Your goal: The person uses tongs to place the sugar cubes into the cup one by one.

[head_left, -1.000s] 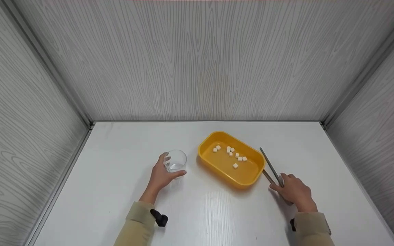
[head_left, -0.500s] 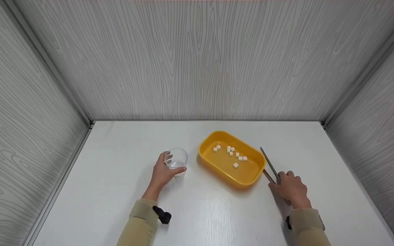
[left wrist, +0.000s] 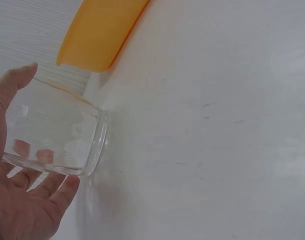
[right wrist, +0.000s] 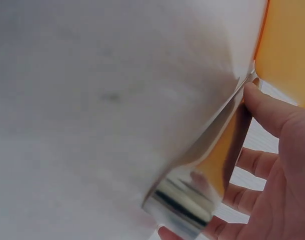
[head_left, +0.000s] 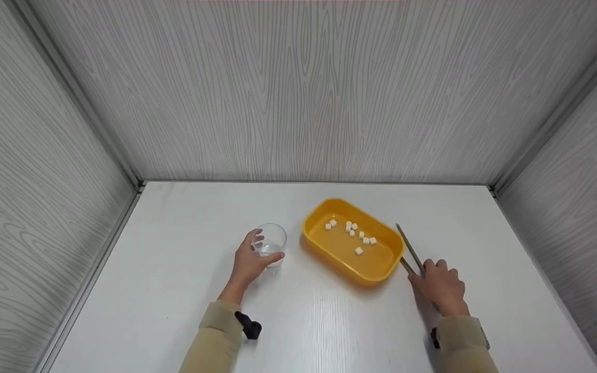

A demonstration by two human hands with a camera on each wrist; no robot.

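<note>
My left hand [head_left: 249, 265] is wrapped round a clear drinking glass [head_left: 272, 240] that stands upright on the white table. In the left wrist view the thumb lies along one side of the glass [left wrist: 52, 125] and the fingers curve round the other side. At the right, my right hand [head_left: 442, 286] holds a pair of shiny metal tongs [head_left: 408, 243], whose two arms spread apart toward the yellow tray. The right wrist view shows the bent end of the tongs [right wrist: 187, 192] near the tabletop, between thumb and fingers.
A yellow tray [head_left: 329, 255] sits between the hands, turned at an angle, with several small white cubes [head_left: 358, 251] scattered inside. The tongs' tips lie close to its right end. Grey wood-grain walls [head_left: 298, 103] enclose the table [head_left: 309, 321] at the back and sides.
My right hand has shifted slightly left and forward along the tongs, its fingers drawing in closer. The left hand stays round the glass, and the cubes keep their places in the tray.
</note>
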